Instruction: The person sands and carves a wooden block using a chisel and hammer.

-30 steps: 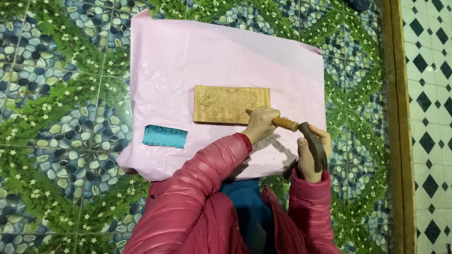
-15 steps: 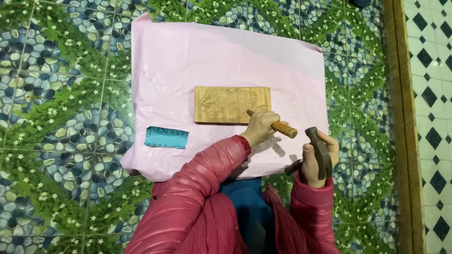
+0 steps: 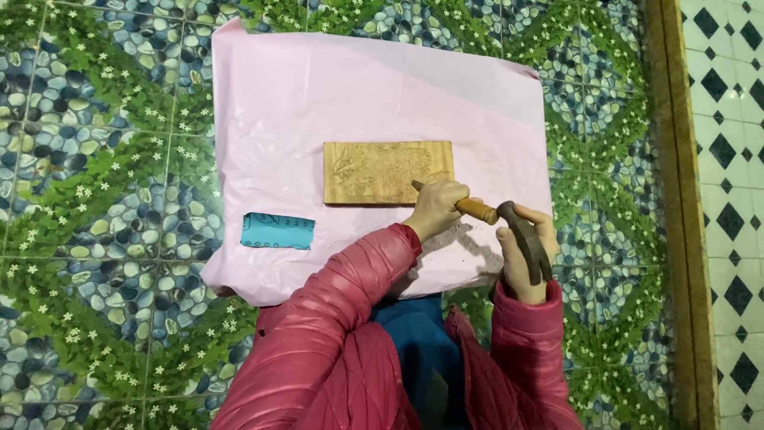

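bright even light, soft faint shadows on the pink sheet (image 3: 334, 95), sharp focus, slight glare on tiles

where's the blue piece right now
In the head view the blue piece lies flat on the pink sheet, near its lower left edge, left of the wooden board.

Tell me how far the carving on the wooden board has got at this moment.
A line pattern already covers the wooden board, which lies on the pink sheet. In hand: the left hand holds a wooden-handled chisel at the board's lower right edge, and the right hand has the hammer at the chisel's end. How deep the cuts go is unclear. The blue piece lies apart.
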